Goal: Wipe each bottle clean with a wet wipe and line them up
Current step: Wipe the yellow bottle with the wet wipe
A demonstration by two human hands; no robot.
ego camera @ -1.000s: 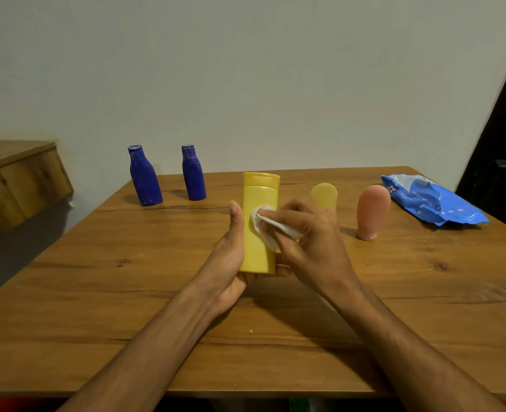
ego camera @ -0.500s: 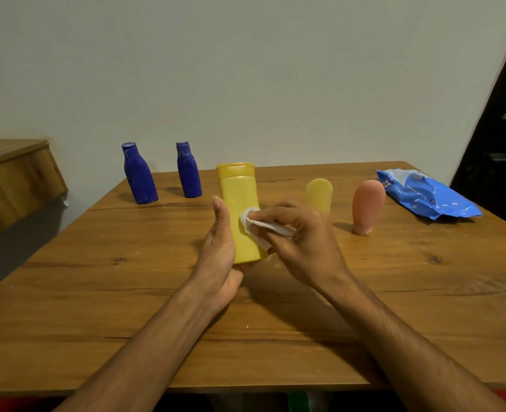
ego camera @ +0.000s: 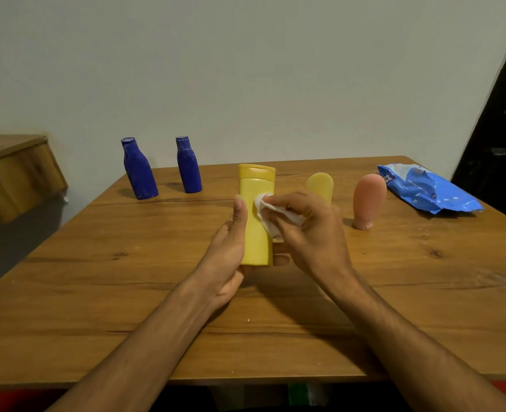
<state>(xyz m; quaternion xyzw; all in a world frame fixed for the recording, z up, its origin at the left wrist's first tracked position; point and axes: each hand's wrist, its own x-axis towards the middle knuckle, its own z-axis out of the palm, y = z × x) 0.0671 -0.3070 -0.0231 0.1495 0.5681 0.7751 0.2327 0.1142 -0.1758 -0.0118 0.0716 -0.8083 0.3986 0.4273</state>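
Step in hand: wiping the large yellow bottle (ego camera: 256,230), held upright at frame centre. Whether its base touches the table (ego camera: 97,292) cannot be determined.

- The left hand (ego camera: 226,260) grips the bottle's lower body. The thumb lies along the left edge and the fingers curl behind.
- The right hand (ego camera: 312,236) pinches a white wet wipe (ego camera: 268,212) and presses it against the bottle's upper front face, below the cap.
- The left blue bottle (ego camera: 139,171) and right blue bottle (ego camera: 188,166) stand side by side at upper left.
- The small yellow bottle (ego camera: 320,184) and pink bottle (ego camera: 368,200) stand right of centre.
- The wipes pack (ego camera: 427,188) lies at upper right.

Next move, as judged: rotate the bottle in the left hand to expose the unwiped faces and cap. Then stand it in line beside the blue pair. Wet plastic may slip, so hold it firmly.
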